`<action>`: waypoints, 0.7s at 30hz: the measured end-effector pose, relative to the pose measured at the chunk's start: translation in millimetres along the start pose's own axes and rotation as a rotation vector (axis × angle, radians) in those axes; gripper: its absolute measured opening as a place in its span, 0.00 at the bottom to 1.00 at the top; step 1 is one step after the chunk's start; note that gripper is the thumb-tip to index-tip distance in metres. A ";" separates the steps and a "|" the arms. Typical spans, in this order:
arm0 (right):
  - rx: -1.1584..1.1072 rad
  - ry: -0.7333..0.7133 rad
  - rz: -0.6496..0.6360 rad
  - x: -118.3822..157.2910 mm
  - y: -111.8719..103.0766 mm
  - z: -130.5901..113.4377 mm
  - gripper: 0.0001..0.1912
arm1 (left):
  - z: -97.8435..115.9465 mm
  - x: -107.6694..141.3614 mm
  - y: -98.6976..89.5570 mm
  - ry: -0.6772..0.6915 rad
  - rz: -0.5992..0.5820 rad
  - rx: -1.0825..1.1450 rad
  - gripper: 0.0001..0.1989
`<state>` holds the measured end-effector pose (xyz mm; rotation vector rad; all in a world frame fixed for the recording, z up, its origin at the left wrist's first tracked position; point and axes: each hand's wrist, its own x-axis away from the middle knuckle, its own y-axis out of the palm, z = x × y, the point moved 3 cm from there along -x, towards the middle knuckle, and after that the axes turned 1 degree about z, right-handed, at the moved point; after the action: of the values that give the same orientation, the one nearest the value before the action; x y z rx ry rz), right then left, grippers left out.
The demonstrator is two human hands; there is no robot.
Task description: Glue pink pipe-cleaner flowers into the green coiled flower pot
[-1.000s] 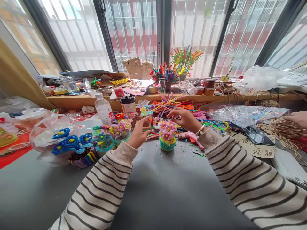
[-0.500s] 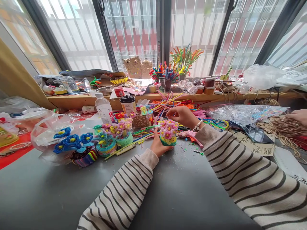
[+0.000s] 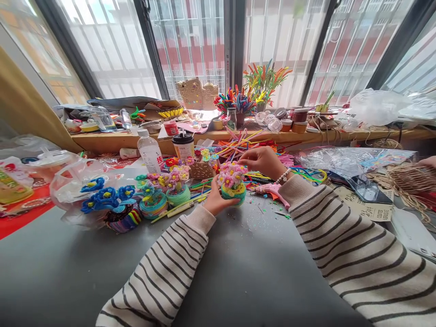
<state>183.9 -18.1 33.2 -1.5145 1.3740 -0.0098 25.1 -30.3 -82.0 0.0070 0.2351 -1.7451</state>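
Your left hand (image 3: 214,200) is closed round a small teal pot (image 3: 235,195), fingers on its near and left sides. Cannot tell whether the pot's base touches the desk (image 3: 235,272). Above its yellow band stands a cluster of pink flowers (image 3: 230,174), yellow-centred, upright.

Your right hand (image 3: 264,162) is narrow, thumb and forefinger drawn together at the upper right edge of the flowers. Cannot tell whether the tips touch a petal or hold anything. A beaded bracelet (image 3: 284,176) circles that wrist, just past the cuff of your striped sleeve (image 3: 334,227).

Right of the pot, under your right wrist: a pink tool (image 3: 270,188) lying on the desk, small scraps near it. Beyond the pot, a loose heap of coloured pipe cleaners (image 3: 243,141).

To your left, a row of finished-looking pieces: a green pot (image 3: 179,196) with pink flowers, a striped pot (image 3: 153,208), then blue flowers (image 3: 107,195) over a dark, stripe-sided holder. Behind these, a clear bottle (image 3: 149,152) and a black-lidded cup (image 3: 184,147).

Far right: card tags (image 3: 366,211) beside a dark phone-like slab (image 3: 369,188); at the edge, another person's hand (image 3: 429,161) by a bundle of brown twine (image 3: 410,178).
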 end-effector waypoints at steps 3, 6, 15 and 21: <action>0.016 0.041 0.030 4.9 -0.7 4.8 0.12 | 4.1 3.8 -19.2 0.006 0.069 -0.019 0.54; 0.038 0.063 -0.011 15.0 -5.1 14.4 0.12 | 11.4 5.7 -40.1 0.055 0.159 -0.148 0.54; 0.172 -0.132 -0.334 92.8 35.4 10.6 0.18 | 30.3 9.4 -52.9 0.042 0.245 -0.276 0.51; 0.385 -0.225 -0.447 131.1 98.7 -11.4 0.33 | 18.9 12.4 -51.8 0.051 0.237 -0.209 0.51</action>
<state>150.8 -101.3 -104.7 -1.4124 0.7820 -0.3530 -25.3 -36.7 -57.2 -0.0702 0.4365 -1.4794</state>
